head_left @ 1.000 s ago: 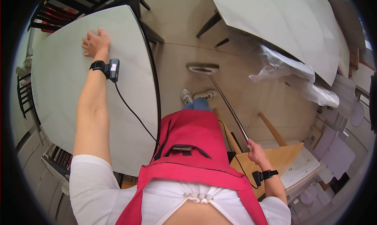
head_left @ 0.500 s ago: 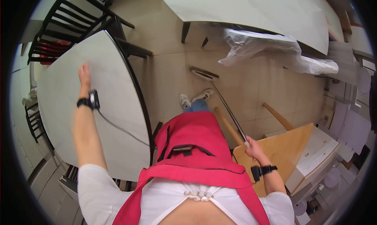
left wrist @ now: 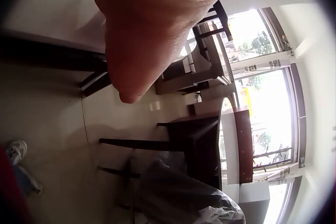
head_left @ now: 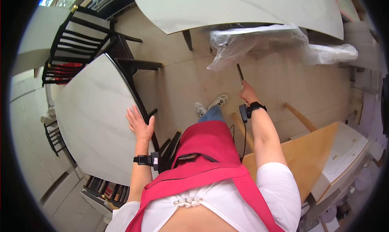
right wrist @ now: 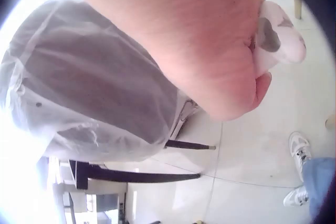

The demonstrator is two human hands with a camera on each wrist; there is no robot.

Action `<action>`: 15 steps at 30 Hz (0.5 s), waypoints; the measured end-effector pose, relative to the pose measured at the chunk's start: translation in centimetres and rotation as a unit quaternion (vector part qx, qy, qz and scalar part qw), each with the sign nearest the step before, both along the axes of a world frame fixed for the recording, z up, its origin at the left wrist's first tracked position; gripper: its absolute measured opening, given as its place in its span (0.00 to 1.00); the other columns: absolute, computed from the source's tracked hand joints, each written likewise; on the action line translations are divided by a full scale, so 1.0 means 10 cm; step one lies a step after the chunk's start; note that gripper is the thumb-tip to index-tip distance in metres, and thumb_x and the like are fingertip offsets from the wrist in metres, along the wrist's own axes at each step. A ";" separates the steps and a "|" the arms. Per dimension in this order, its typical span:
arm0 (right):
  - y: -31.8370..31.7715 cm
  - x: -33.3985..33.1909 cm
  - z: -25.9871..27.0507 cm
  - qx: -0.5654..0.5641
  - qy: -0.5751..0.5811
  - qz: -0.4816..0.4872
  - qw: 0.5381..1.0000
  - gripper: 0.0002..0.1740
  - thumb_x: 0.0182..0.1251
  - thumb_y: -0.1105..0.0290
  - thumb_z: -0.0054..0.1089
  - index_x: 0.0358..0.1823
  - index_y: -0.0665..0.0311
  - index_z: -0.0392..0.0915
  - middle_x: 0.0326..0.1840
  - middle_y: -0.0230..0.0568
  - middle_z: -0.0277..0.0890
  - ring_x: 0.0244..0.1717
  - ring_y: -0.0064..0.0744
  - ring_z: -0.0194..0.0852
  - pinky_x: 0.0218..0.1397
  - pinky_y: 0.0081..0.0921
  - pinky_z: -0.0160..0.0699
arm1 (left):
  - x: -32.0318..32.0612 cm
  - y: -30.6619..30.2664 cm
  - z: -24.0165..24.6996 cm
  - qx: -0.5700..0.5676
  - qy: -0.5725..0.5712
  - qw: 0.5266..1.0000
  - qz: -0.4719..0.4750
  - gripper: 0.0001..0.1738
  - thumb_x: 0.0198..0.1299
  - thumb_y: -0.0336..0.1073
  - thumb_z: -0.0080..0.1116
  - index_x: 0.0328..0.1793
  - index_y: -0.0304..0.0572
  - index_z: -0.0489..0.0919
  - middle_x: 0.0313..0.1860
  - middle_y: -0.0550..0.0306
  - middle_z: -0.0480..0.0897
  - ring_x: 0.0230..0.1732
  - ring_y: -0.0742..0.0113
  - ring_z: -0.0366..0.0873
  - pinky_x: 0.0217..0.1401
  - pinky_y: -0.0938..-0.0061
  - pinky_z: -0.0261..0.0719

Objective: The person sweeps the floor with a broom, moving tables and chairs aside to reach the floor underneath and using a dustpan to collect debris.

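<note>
- At the far left stood a black slatted chair (head_left: pixel 81 39), with something red behind its slats.
- Next came a white table (head_left: pixel 91 122) with faint grey veins and a dark edge; near its lower end, a shelf (head_left: pixel 111 191) contained a row of narrow upright things, dark and reddish, maybe books.
- The left hand (head_left: pixel 140 126) was over the table's edge, fingers straight, thumb apart, holding nothing; whether it touched the top, I could not tell. Its wrist device (head_left: pixel 154 161) had a small pale label – too small for reading.
- In the middle, the red apron (head_left: pixel 210 137) had a pocket, where a flat dark thing was showing.
- Right of the shoes (head_left: pixel 211 105), the right hand (head_left: pixel 249 93) was closed firmly around a pole (head_left: pixel 240 72). This was slim and dark, with a white, grey-patched handle end; its far end was hidden near a crumpled clear plastic sheet (head_left: pixel 263 35).
- Farthest right, a wooden board (head_left: pixel 296 155) leaned beside a white cabinet (head_left: pixel 344 151).
</note>
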State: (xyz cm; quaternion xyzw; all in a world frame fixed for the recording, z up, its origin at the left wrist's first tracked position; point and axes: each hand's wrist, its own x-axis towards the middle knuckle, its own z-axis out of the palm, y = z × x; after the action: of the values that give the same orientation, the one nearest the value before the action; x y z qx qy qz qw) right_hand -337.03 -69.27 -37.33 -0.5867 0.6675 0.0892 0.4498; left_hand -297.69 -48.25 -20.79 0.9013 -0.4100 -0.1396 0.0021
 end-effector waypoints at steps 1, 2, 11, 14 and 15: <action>-0.03 0.04 0.06 0.023 0.022 0.005 0.999 0.35 0.53 0.77 0.48 0.67 0.65 0.59 0.61 0.59 0.67 0.63 0.56 0.63 0.65 0.37 0.65 | 0.04 0.02 0.01 -0.006 0.004 1.000 -0.025 0.51 0.52 0.49 0.62 0.77 0.49 0.45 0.76 0.39 0.42 0.76 0.38 0.37 0.70 0.42 0.44; 0.11 -0.05 -0.05 0.003 0.018 0.019 1.000 0.34 0.53 0.77 0.48 0.67 0.65 0.60 0.60 0.59 0.67 0.63 0.55 0.64 0.65 0.38 0.65 | 0.13 0.07 -0.02 -0.013 0.011 0.999 -0.049 0.50 0.52 0.49 0.62 0.77 0.46 0.46 0.76 0.37 0.44 0.75 0.38 0.40 0.71 0.45 0.45; 1.35 -1.14 1.04 0.127 0.085 0.052 0.987 0.35 0.44 0.75 0.62 0.59 0.66 0.64 0.49 0.59 0.75 0.53 0.54 0.73 0.54 0.41 0.73 | 0.08 -0.45 0.34 0.077 0.160 0.982 -0.062 0.36 0.55 0.49 0.60 0.64 0.30 0.67 0.67 0.32 0.62 0.68 0.42 0.60 0.69 0.62 0.61; 1.31 -1.24 1.48 0.162 0.060 0.017 0.985 0.29 0.43 0.76 0.60 0.53 0.67 0.68 0.47 0.60 0.75 0.52 0.53 0.74 0.50 0.40 0.75 | -0.14 -0.75 0.49 0.049 0.153 0.966 -0.204 0.32 0.58 0.48 0.58 0.63 0.33 0.69 0.62 0.38 0.70 0.65 0.47 0.65 0.67 0.64 0.63; 1.37 -1.28 1.51 0.167 0.036 -0.009 0.985 0.30 0.44 0.77 0.57 0.55 0.67 0.67 0.45 0.58 0.76 0.48 0.51 0.76 0.46 0.38 0.76 | -0.24 -0.91 0.59 0.051 0.177 0.955 -0.232 0.32 0.58 0.48 0.57 0.63 0.34 0.69 0.63 0.39 0.70 0.66 0.47 0.65 0.67 0.64 0.63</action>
State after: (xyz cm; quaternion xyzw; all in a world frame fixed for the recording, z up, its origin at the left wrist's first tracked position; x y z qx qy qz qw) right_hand -349.85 -55.60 -22.20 -0.4938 0.6641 0.2164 0.5180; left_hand -300.08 -57.33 -14.91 0.7415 -0.5930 -0.3140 -0.0036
